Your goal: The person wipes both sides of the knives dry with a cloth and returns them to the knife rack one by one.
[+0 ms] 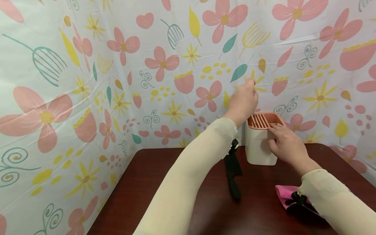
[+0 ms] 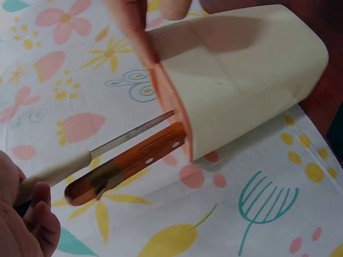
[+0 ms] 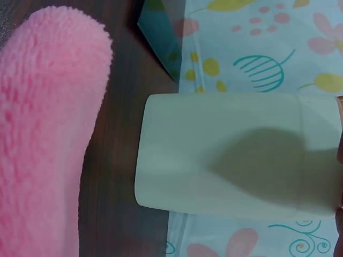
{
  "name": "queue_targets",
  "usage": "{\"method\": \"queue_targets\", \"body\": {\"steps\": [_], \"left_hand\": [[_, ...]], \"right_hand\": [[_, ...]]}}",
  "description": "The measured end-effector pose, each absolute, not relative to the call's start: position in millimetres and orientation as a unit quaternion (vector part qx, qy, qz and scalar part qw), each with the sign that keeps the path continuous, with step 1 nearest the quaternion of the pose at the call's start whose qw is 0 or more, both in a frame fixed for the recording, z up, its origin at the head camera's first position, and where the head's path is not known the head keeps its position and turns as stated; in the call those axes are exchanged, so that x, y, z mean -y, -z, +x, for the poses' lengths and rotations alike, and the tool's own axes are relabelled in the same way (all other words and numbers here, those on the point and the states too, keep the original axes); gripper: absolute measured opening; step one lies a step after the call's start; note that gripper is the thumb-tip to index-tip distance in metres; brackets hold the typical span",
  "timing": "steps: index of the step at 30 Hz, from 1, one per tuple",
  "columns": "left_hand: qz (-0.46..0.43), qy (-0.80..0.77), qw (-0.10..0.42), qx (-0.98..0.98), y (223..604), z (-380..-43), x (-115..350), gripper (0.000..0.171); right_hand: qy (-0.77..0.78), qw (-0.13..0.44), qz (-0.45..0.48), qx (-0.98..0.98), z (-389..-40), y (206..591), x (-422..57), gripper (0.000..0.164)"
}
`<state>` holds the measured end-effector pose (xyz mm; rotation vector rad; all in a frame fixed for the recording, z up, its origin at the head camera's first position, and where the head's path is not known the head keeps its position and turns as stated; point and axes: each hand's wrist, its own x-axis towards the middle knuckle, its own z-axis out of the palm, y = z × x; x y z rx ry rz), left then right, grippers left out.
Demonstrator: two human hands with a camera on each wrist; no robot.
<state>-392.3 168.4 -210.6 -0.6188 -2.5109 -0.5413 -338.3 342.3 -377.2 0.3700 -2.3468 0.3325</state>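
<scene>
A cream knife holder with an orange slotted top stands upright at the back of the table. My left hand, above it, grips a knife by its pale handle; the narrow blade runs down into the holder's mouth. Right beside that blade, a second knife with a wooden handle sits in the holder. My right hand holds the holder at its right front, fingers over the orange rim and thumb against the outer wall.
A black cleaver lies left of the holder, its handle towards me. Beneath my right forearm is a folded pink cloth, fluffy in the right wrist view. A flowered sheet hangs right behind the dark red table.
</scene>
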Motion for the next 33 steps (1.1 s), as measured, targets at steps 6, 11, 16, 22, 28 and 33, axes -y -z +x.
{"method": "queue_targets", "body": {"steps": [6,11,16,22,28,33], "left_hand": [[-0.22,0.114,0.267,0.931,228.8,-394.5,-178.3,0.024],[-0.209,0.067,0.269,0.938,245.2,-396.4,-183.9,0.01],[-0.208,0.051,0.261,0.941,257.0,-398.1,-190.5,0.007],[-0.208,0.067,0.234,0.947,270.0,-399.7,-194.4,0.005],[-0.205,0.068,0.235,0.948,280.0,-401.5,-196.3,0.006],[-0.21,0.068,0.24,0.945,285.5,-401.9,-198.8,0.003]], "right_hand": [[-0.133,0.365,0.139,0.911,-341.3,381.1,-342.1,0.049],[-0.138,0.364,0.14,0.911,-345.6,384.0,-343.5,0.049],[-0.142,0.379,0.143,0.903,-346.2,384.1,-342.9,0.048],[-0.144,0.386,0.134,0.901,-345.3,384.9,-342.0,0.047],[-0.146,0.388,0.125,0.901,-344.1,384.6,-340.8,0.047],[-0.149,0.385,0.12,0.903,-342.6,385.1,-341.5,0.048]]}}
